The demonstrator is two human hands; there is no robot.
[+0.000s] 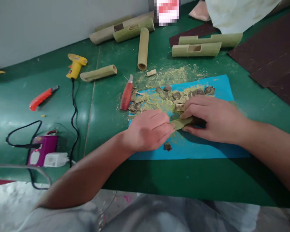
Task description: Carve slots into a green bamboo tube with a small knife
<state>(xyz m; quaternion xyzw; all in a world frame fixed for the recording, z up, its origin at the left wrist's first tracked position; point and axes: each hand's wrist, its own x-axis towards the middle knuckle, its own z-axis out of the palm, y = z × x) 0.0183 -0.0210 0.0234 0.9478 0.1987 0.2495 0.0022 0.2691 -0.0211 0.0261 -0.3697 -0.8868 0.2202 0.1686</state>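
Between my hands, low over a blue sheet (149, 154), is a pale green bamboo tube (182, 123). My left hand (151, 130) is closed around its left end. Farther along, my right hand (210, 119) grips it with the thumb below and the fingers above, covering much of it. Beyond my fingers lie bamboo shavings (157, 100) and several small brown chips (176, 95). One loose chip (168, 147) sits nearer to me on the sheet. A red-handled knife (127, 95) rests at the sheet's left edge, its blade pointing away.
Two cut bamboo tubes (197, 50) lie at the back right, beside dark brown sheets (275, 51). More tubes (143, 48) are at the back. Leftward are a yellow glue gun (76, 66), an orange cutter (42, 99), a purple power block (44, 149) and cables.
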